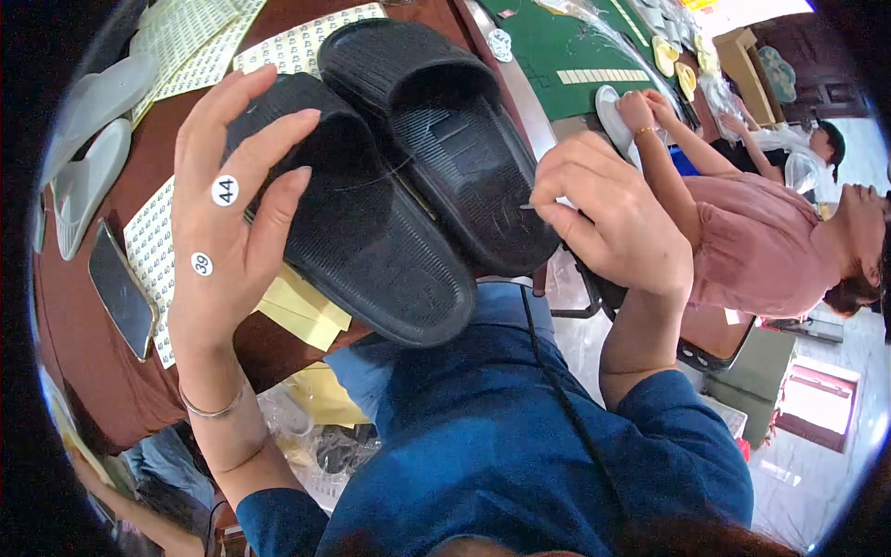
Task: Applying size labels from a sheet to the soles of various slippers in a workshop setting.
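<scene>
Two black slide sandals lie side by side with their heels toward me. My left hand (237,200) rests on the strap of the left sandal (371,232), fingers spread over it; two small round white stickers sit on the back of that hand. My right hand (613,213) is at the heel of the right sandal (445,139), its thumb and forefinger pinched on something small and thin against the insole. I cannot tell what that small thing is. A thin thread crosses between the sandals.
Sheets of small white stickers (306,42) and yellow paper (302,311) lie on the brown table (93,371). A phone (121,292) and grey insoles (88,181) are at the left. Another person in pink (752,241) works at a green table (566,46) to the right.
</scene>
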`<state>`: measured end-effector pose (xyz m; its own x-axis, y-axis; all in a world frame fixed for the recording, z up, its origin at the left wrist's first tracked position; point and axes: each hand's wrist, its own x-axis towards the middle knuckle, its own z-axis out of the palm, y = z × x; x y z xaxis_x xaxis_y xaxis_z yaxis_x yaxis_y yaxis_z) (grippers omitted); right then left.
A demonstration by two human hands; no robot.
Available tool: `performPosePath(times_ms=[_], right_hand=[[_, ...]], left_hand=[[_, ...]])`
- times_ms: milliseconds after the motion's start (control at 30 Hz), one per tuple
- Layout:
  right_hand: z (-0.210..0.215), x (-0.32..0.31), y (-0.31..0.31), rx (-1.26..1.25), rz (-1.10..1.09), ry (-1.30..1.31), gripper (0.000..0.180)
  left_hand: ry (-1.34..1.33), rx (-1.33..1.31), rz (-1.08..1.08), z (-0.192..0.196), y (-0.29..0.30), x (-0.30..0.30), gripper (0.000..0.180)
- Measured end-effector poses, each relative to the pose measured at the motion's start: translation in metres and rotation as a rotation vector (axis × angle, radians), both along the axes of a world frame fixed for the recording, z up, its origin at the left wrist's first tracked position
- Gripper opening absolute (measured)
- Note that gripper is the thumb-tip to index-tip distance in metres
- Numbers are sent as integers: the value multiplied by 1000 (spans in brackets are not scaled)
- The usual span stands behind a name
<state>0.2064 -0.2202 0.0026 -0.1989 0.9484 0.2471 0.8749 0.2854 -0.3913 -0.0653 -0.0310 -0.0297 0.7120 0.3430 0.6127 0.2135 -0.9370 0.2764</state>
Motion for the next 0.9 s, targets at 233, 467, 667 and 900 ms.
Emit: performPosePath(times_ms=[233, 467, 667, 900], right_hand=[[-8, 4, -1, -42, 29, 11, 8], [-10, 2, 3, -38, 18, -36, 3], [-12, 2, 5, -34, 25, -89, 5], [-11, -3, 3, -24, -24, -112, 6]], left_hand=[[30, 10, 19, -2, 1, 1, 33], [45, 17, 20, 0, 2, -2, 33], [32, 14, 17, -2, 3, -1, 33], [30, 6, 21, 1, 1, -2, 33]])
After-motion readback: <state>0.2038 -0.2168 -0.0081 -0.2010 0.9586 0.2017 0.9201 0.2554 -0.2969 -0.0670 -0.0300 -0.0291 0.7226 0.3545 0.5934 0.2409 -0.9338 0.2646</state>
